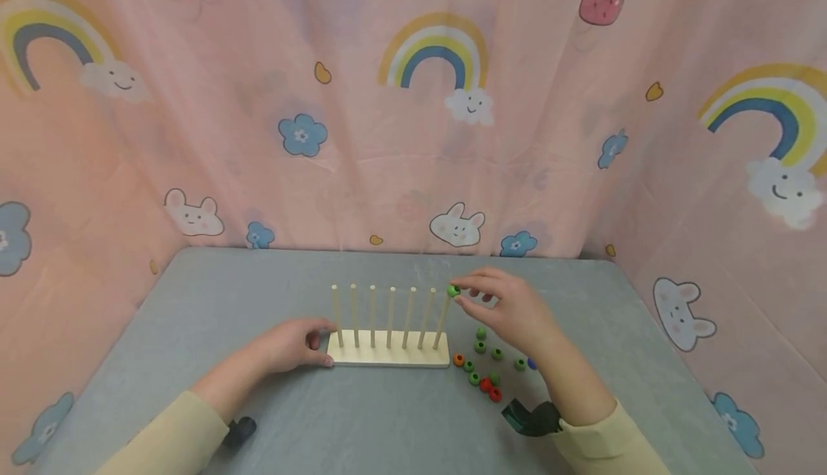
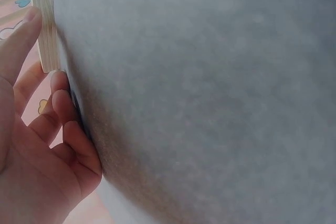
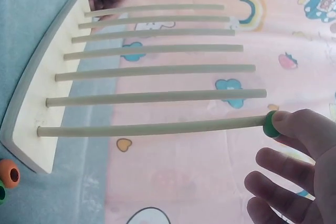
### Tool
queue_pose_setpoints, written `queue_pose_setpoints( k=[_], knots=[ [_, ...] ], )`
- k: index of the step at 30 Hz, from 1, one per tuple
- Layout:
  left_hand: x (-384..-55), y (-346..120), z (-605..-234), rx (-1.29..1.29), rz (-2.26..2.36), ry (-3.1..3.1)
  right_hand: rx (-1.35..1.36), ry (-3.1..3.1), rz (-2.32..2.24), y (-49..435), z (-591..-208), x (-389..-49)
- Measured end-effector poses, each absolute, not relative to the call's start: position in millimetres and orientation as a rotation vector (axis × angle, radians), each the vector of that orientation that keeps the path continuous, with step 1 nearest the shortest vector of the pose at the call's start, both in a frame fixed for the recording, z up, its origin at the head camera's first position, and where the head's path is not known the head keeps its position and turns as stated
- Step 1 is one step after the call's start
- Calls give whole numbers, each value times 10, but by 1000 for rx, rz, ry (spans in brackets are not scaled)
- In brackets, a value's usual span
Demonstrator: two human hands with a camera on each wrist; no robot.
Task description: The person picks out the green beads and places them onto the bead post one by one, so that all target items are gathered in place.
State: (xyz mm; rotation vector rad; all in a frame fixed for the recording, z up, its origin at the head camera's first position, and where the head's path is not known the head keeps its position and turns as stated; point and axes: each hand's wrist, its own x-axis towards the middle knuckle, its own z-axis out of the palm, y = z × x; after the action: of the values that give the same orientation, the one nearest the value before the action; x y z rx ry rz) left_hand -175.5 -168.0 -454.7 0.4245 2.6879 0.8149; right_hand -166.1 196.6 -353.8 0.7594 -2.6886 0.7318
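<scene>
A pale wooden board (image 1: 388, 356) with a row of several upright pegs stands on the table. My left hand (image 1: 293, 346) grips the board's left end, thumb at the front edge and fingers behind; the left wrist view shows the thumb and fingertips at the board's end (image 2: 48, 48). With thumb and forefinger my right hand (image 1: 510, 310) pinches a green bead (image 1: 454, 290) at the top of the rightmost peg (image 3: 152, 128). In the right wrist view the green bead (image 3: 271, 124) sits right at that peg's tip, and the other fingers are spread apart from it.
Right of the board lie loose beads: several green ones (image 1: 497, 354), an orange one (image 1: 459, 359), red ones (image 1: 494, 394) and a blue one (image 1: 532, 364) partly behind the right forearm. A grey cloth covers the table (image 1: 362, 425); a pink patterned curtain (image 1: 388, 173) hangs behind it.
</scene>
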Motion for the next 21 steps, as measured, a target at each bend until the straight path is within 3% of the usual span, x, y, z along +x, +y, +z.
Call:
queue_pose_setpoints(
  k=[21],
  knots=[
    [-1763,-1683,-4579,412,846,2680,769,-2803,849,1928,-3573,-1772]
  ],
)
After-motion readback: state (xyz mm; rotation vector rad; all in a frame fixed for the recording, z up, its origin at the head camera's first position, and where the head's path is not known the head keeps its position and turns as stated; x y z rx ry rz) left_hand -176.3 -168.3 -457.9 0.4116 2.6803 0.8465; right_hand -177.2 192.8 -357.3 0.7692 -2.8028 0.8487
